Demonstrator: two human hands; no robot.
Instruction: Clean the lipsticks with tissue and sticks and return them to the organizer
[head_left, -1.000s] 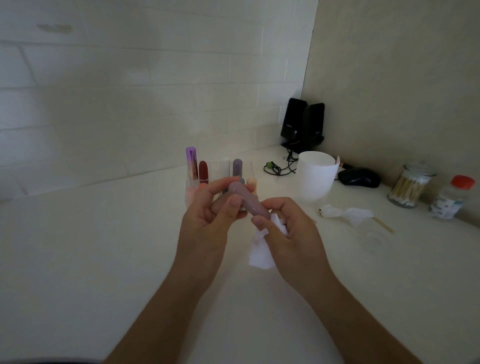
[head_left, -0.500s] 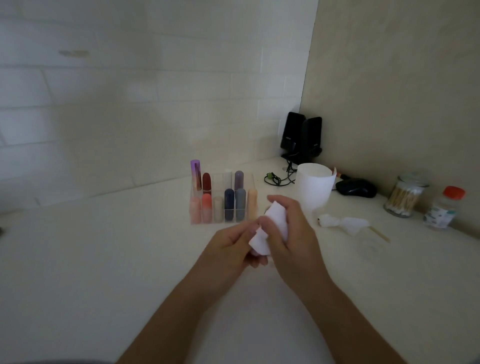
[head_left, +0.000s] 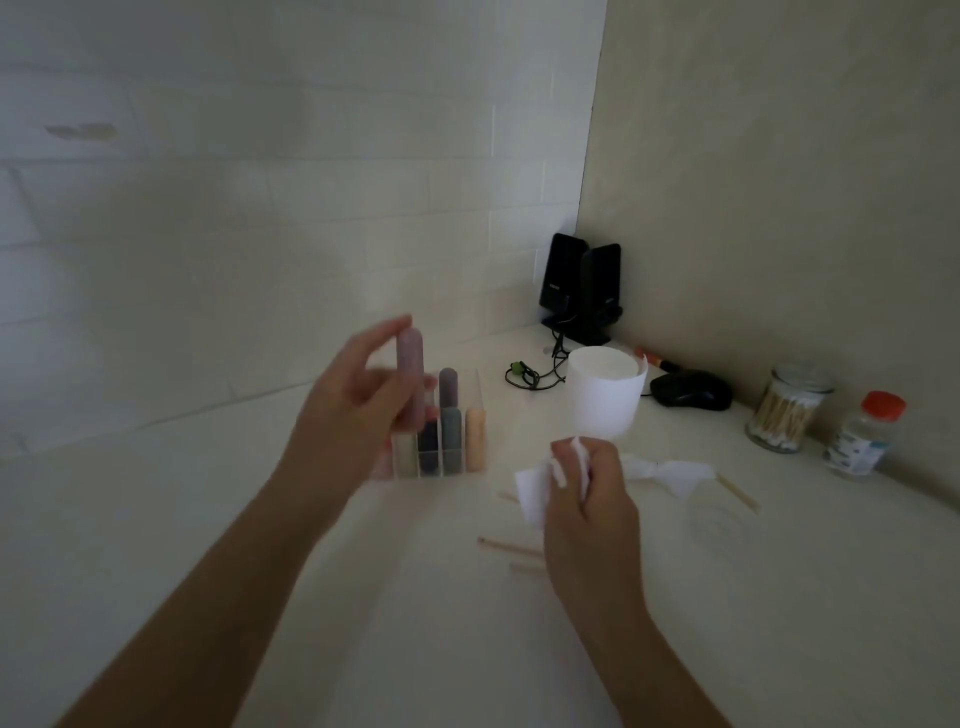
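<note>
Left hand (head_left: 358, 410): fingers curled round mauve lipstick (head_left: 409, 374), held upright, cap end up, blurry. It hung just over left side of organizer (head_left: 480, 395).

Right hand (head_left: 592, 509): fingers pinched crumpled tissue (head_left: 535, 493), nearer, right of organizer.

Guess: wipe on this one was done, drop into slot was left.

Dark, grey and peach lipsticks (head_left: 475, 439) stood in slots; could not tell which were clean.

Sticks (head_left: 511, 547) lay on table near right hand. Used tissue (head_left: 670, 473) lay further right, by white cup (head_left: 605, 395).

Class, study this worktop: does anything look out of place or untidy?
Yes. A crumpled tissue lies loose on the counter near the white cup, and wooden sticks lie scattered around the right hand.
</note>
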